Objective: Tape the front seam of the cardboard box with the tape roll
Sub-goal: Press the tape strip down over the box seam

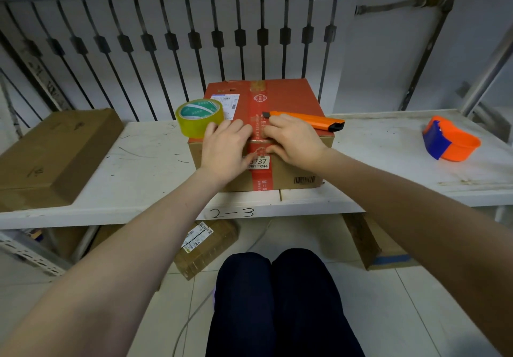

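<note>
A cardboard box [288, 98] with a red top stands on the white shelf [144, 168]. A red printed tape strip runs down its middle and over the front face. Both hands press on the box's front top edge at that strip. My left hand [226, 149] lies flat left of the strip, thumb on the front face. My right hand [294, 140] lies flat right of it, fingertips on the strip. Neither hand holds anything. A yellowish tape roll [199, 118] sits at the box's left top edge. An orange utility knife [308, 120] lies on the box top behind my right hand.
A flat brown carton [52, 154] lies on the shelf at left. An orange and blue tape dispenser [451, 143] sits at right. A radiator [177, 45] stands behind. Below the shelf are more cartons [208, 245], and my knees [277, 301].
</note>
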{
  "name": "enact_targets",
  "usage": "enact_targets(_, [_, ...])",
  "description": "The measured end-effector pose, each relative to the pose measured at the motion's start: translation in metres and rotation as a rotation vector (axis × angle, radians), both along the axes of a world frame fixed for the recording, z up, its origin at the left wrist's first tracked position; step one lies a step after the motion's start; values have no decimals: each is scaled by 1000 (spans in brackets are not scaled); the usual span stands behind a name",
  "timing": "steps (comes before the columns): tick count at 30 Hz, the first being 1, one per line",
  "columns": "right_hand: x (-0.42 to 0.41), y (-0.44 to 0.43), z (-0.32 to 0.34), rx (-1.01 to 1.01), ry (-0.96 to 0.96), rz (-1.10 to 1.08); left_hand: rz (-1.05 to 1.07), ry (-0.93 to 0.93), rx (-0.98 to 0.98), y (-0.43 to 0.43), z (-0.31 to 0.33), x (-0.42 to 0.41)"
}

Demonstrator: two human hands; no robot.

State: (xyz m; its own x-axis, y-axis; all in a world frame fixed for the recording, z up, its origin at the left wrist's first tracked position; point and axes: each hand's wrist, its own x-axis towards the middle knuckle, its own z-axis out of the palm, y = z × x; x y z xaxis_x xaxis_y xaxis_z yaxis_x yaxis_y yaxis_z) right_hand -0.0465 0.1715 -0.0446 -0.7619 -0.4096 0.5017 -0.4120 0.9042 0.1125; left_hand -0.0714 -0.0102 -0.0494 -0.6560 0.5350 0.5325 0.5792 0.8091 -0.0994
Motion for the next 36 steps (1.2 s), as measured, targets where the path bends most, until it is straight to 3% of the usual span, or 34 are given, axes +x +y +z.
enact_targets(4, [8,-1,-6,19,-34,-114,-12,-48,52,0,5,-4])
enact_targets(8, [6,-21,-18,-40,57,-230,-34,-116,163,-6,8,-11])
enact_targets(17, [3,-4,10,-198,-88,-63,-55,-191,170,-7,15,-13])
enact_targets(24, [-1,-21,-3,-243,16,-172,-18,-155,166,-4,11,-10])
enact_targets(31, [6,-2,13,-182,-132,-45,-27,-142,119,-2,13,-8])
enact_targets(36, [10,-8,0,-200,-3,-70,8,-114,120,3,13,-8])
